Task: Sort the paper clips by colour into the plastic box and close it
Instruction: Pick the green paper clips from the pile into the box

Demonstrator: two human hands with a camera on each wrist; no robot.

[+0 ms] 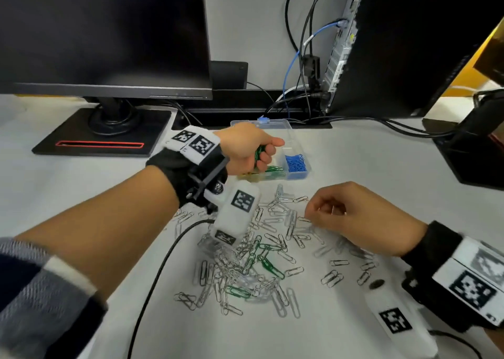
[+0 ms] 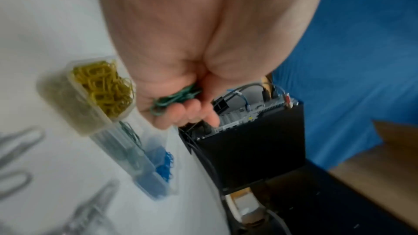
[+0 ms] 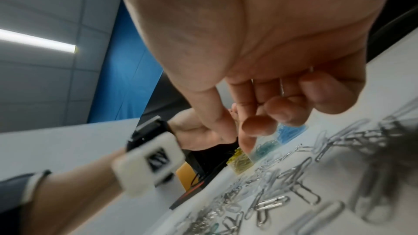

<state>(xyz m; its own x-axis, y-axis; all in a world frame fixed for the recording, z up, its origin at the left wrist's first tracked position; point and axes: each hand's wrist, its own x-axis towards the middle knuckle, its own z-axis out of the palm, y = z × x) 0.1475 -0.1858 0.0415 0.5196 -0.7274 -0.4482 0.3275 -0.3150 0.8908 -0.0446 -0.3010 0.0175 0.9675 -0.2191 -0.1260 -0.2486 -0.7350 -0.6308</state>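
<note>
My left hand [image 1: 260,154] grips a bunch of green paper clips [image 2: 175,98] in a fist just above the open clear plastic box [image 1: 289,129]. The box holds yellow clips [image 2: 104,88], a few green clips [image 1: 274,169] in the middle and blue clips [image 1: 296,163]. On the white table in front lies a loose pile of silver paper clips [image 1: 275,222] with green clips [image 1: 268,264] mixed in. My right hand [image 1: 326,210] hovers low over the pile's right side, fingers curled in; thin silver clips [image 3: 282,86] show between those fingers.
A monitor on a black stand base [image 1: 103,132] is at the back left. A black computer tower [image 1: 395,44] with cables [image 1: 305,66] stands behind the box. A black device [image 1: 474,145] sits at the right edge. My wrist camera's cable [image 1: 158,274] trails across the near table.
</note>
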